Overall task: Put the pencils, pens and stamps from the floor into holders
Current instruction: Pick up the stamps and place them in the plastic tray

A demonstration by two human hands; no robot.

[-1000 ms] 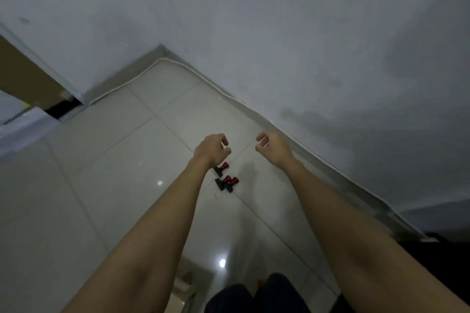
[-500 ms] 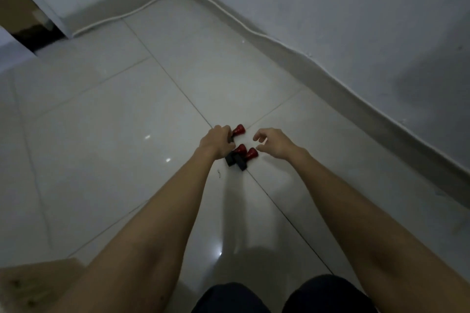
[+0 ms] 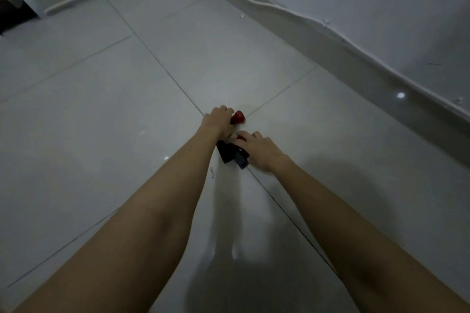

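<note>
Three stamps with red handles and black bases lie close together on the pale tiled floor [image 3: 292, 134]. My left hand [image 3: 218, 122] is curled around the far stamp [image 3: 238, 117], whose red knob sticks out past my fingers. My right hand [image 3: 258, 147] lies over the two near stamps [image 3: 230, 154], fingers closed on their red handles; their black bases show below my palm. No pencils, pens or holders are in view.
A wall with a grey skirting [image 3: 381, 84] runs diagonally along the right, and a white cable [image 3: 267, 5] follows it round the corner. A dark doorway gap [image 3: 10, 15] sits at the far left. Tiled floor spreads out to the left.
The view has dropped closer to the floor. My left hand has closed on the far stamp, and my right hand has moved from beside the near stamps onto them.
</note>
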